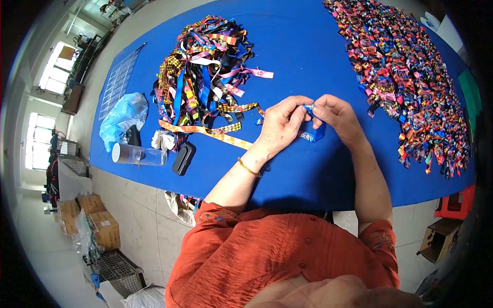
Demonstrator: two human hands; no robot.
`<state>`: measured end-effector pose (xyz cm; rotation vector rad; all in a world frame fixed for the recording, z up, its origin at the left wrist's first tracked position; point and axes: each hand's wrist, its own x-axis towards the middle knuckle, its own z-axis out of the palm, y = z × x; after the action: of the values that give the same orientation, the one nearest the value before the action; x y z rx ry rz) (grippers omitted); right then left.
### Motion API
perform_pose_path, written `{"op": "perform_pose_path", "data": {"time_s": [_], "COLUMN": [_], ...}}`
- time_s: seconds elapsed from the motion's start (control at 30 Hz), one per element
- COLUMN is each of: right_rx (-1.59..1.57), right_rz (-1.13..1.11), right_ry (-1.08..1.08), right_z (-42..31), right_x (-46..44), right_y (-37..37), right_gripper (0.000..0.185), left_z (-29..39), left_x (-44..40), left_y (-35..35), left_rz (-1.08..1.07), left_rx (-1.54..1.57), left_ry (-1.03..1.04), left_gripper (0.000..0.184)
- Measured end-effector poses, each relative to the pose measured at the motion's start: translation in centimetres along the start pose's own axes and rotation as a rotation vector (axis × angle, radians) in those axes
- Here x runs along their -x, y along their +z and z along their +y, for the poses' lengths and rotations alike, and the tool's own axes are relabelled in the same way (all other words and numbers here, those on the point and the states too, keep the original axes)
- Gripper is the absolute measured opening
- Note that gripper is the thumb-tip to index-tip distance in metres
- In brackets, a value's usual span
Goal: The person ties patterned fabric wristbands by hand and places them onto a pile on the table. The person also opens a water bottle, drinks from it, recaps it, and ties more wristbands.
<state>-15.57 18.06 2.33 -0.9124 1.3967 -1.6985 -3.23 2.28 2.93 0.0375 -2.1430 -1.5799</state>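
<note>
Both my hands meet over the blue table (287,179), near its front edge. My left hand (282,123) pinches one side of a small blue strap (312,134) with pale lettering. The fingertips of my right hand (336,117) are closed on the strap's upper end. Its lower loop hangs below my fingers. Left of my hands lies a tangled heap of colourful straps (200,77), and one orange strap (221,136) runs from it toward my left wrist. On the right, many small looped straps (405,77) lie in dense rows.
At the table's left are a blue plastic bag (122,119), a clear bottle (138,155), a black case (184,158) and crumpled white tissue (163,140). Cardboard boxes (104,229) stand on the floor at left. A red stool (456,201) and an open box (439,239) are at right.
</note>
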Motion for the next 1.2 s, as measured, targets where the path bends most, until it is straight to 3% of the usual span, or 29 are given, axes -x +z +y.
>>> {"op": "perform_pose_path", "data": {"time_s": [0.13, 0.33, 0.47, 0.73, 0.87, 1.2], "right_rx": [-0.027, -0.332, -0.331, -0.177, -0.087, -0.073], "right_rz": [-0.065, -0.005, -0.071, -0.005, 0.026, -0.003], "right_ry": [-0.01, -0.08, -0.054, 0.026, 0.081, 0.071], "right_z": [-0.6, -1.0, -1.0, -1.1, -0.8, -1.4], "right_x": [0.3, 1.0, 0.9, 0.7, 0.6, 0.6], "right_y": [0.2, 0.8, -0.2, 0.9, 0.8, 0.9], "right_gripper": [0.022, 0.028, 0.034, 0.041, 0.045, 0.047], "left_z": [-0.5, 1.1, 0.9, 0.7, 0.6, -0.1], "left_x": [-0.1, -0.1, 0.0, -0.4, -0.6, -0.6], "left_y": [0.3, -0.1, -0.2, -0.9, -1.1, -1.2], "left_rz": [0.171, 0.046, 0.001, -0.118, -0.083, -0.012], "left_rx": [0.251, 0.253, 0.363, 0.387, 0.478, 0.326], "left_ry": [-0.121, -0.278, -0.366, -0.412, -0.417, -0.357], "left_gripper": [0.011, 0.016, 0.018, 0.02, 0.017, 0.004]}}
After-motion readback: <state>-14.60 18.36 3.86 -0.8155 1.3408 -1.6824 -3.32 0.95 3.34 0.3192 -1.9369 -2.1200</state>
